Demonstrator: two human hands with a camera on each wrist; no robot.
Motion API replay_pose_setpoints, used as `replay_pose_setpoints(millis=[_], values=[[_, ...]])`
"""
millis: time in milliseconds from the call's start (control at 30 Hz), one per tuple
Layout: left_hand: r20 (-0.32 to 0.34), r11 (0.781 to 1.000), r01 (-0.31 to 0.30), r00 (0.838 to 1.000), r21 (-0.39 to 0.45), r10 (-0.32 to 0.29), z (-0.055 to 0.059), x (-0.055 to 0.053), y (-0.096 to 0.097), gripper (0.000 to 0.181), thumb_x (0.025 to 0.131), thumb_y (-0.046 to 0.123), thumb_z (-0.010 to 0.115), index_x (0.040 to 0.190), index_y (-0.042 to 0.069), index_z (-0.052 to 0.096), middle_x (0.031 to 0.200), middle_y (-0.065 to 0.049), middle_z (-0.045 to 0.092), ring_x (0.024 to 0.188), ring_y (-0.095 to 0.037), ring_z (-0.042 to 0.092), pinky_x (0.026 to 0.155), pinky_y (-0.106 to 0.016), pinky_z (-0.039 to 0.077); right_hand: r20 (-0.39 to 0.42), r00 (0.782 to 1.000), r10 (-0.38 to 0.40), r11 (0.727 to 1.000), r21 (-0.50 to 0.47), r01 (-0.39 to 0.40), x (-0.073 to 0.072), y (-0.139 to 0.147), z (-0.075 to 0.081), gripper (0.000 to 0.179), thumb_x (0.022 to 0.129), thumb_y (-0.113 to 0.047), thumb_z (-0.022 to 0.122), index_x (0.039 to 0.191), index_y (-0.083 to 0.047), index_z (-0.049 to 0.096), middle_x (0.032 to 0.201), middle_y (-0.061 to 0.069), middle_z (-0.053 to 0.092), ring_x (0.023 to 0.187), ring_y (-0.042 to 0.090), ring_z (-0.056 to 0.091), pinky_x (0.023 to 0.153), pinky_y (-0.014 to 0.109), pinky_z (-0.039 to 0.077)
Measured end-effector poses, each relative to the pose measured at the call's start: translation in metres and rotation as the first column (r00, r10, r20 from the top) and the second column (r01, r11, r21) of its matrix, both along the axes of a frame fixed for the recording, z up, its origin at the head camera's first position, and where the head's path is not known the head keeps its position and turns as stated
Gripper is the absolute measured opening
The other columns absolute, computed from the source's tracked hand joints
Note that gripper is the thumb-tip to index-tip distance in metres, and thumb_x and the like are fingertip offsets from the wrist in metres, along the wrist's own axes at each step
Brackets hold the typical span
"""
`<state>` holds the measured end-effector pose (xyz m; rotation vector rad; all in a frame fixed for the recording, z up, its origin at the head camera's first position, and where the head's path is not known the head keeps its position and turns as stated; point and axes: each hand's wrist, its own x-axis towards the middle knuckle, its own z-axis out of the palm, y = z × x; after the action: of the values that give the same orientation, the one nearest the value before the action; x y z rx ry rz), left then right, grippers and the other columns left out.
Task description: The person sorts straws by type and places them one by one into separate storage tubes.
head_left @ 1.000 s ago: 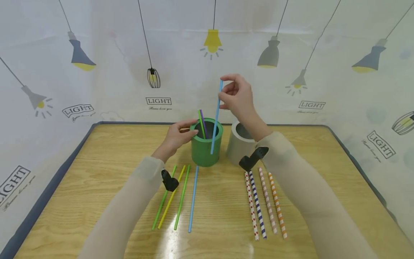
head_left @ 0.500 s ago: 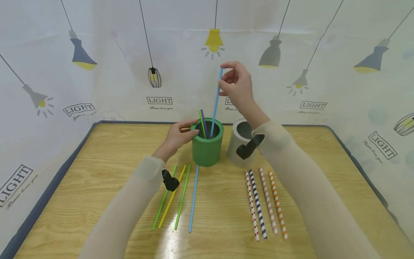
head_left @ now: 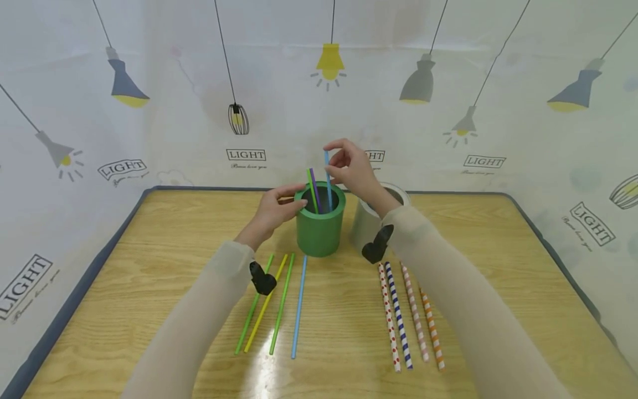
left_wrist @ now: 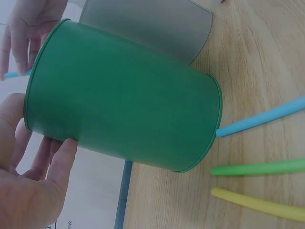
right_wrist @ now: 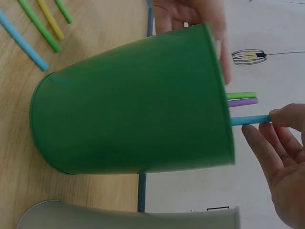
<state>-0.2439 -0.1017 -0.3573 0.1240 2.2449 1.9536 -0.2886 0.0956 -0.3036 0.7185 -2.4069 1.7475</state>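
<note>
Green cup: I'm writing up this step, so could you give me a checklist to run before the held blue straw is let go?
1. Green cup upright on the table: ok.
2. Left hand steadying it: ok, holding it at the rim.
3. Held blue straw through the cup's mouth: ok, lower part inside.
4. Room beside the green straw and purple straw: ok, a gap shows.
5. Held straw's lower tip on the cup's bottom: cannot tell, hidden.
6. Right hand clear of the straw: not ok, pinching it.

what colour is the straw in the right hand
The straw is light blue, clearest in the right wrist view.
</note>
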Motion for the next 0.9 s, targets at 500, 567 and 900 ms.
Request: replay_pose_setpoints(millis=[500, 567, 900], values=[[0.005, 1.000, 0.001, 1.000, -0.005, -0.001, -0.001, 0.000, -0.001, 0.041, 0.088, 0.015, 0.064, 0.128, 0.014, 0.056, 0.126, -0.010, 0.051, 0.115, -0.027, 0.049, 0.087, -0.042, 0.047, 0.005, 0.999, -0.035, 0.985, 0.167, 0.034, -0.001, -0.010, -0.026, 0.031, 0.084, 0.003, 0.062, 0.114, -0.002, 0.054, 0.082, 0.012, 0.056, 0.073, 0.023, 0.058, 0.059, 0.028, 0.054], [0.006, 1.000, 0.001, 1.000, -0.005, -0.001, -0.002, 0.000, -0.001, 0.041, 0.088, 0.015, 0.063, 0.128, 0.014, 0.056, 0.126, -0.009, 0.051, 0.115, -0.027, 0.049, 0.087, -0.042, 0.047, -0.004, 0.999, -0.045, 0.983, 0.178, 0.045, 0.000, -0.011, -0.027, 0.031, 0.084, 0.003, 0.062, 0.114, -0.002, 0.054, 0.082, 0.012, 0.056, 0.072, 0.022, 0.058, 0.059, 0.028, 0.053], [-0.004, 1.000, 0.005, 1.000, 0.017, -0.005, 0.000, 0.000, -0.001, 0.041, 0.088, 0.013, 0.063, 0.128, 0.013, 0.056, 0.126, -0.011, 0.050, 0.116, -0.029, 0.049, 0.090, -0.047, 0.045, -0.053, 0.993, -0.110, 0.967, 0.226, 0.119, 0.003, -0.018, -0.027, 0.032, 0.084, 0.001, 0.063, 0.114, -0.005, 0.056, 0.083, 0.011, 0.058, 0.074, 0.021, 0.057, 0.062, 0.027, 0.050]])
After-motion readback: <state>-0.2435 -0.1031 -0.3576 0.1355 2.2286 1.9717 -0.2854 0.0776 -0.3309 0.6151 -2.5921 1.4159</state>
